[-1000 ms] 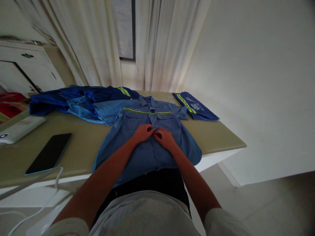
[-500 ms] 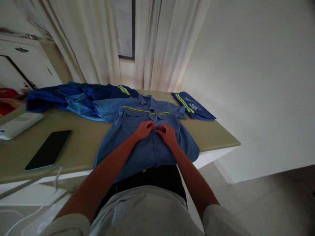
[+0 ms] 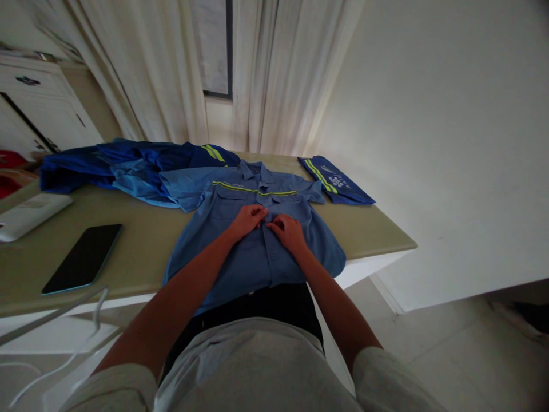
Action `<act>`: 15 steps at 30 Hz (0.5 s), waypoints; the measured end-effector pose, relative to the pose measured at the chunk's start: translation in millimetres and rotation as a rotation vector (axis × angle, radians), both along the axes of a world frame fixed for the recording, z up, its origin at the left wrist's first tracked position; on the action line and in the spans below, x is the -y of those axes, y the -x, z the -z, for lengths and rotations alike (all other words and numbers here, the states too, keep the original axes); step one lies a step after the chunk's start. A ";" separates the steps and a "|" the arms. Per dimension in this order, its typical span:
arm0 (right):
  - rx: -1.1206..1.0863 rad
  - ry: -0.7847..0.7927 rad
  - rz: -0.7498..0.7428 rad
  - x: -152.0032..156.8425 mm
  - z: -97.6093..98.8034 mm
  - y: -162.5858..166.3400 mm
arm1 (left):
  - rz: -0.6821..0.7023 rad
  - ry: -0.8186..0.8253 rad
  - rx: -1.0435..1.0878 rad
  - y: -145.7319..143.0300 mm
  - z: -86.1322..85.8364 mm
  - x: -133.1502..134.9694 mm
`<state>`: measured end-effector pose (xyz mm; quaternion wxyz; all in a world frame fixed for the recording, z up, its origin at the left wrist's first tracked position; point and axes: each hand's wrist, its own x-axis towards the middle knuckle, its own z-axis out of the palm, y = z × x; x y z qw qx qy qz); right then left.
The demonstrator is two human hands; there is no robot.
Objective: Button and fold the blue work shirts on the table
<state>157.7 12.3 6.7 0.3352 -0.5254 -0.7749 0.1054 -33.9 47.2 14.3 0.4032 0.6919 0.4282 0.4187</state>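
A blue short-sleeved work shirt [image 3: 240,252] with a yellow-green stripe across the chest lies face up on the table, collar away from me, its hem hanging over the front edge. My left hand [image 3: 250,220] pinches the front placket just below the chest pockets. Close on its right, my right hand [image 3: 287,230] pinches the same placket with thumb and forefinger. The fingers hide the button area between them. Lower on the placket a button [image 3: 274,257] shows.
Crumpled blue garments [image 3: 141,166] lie at the back left of the table [image 3: 141,252]. A folded navy garment [image 3: 337,182] with yellow stripes is at the right. Left are a black tablet [image 3: 83,257], a white device [image 3: 34,214] and a cable [image 3: 98,315]. A wall [image 3: 433,143] stands right.
Both hands stay at the placket, with only slight finger movement. The whole view has shifted slightly.
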 end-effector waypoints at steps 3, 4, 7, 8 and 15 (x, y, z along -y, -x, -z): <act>-0.106 0.015 -0.004 -1.9 -0.1 -1.4 | -0.017 -0.056 -0.102 0.4 -0.8 -1.2; -0.145 0.015 0.004 -2.8 -0.4 -2.0 | -0.010 -0.074 -0.164 1.4 -1.6 -1.0; -0.277 -0.006 0.053 -2.9 -3.8 -5.1 | 0.138 -0.069 -0.293 5.7 -4.6 1.5; -0.317 -0.017 0.069 -0.6 -6.0 -6.8 | 0.202 -0.057 -0.304 6.7 -5.2 2.6; -0.125 0.136 -0.314 54.8 -17.2 -23.0 | 0.235 0.142 -0.097 1.1 -4.1 7.1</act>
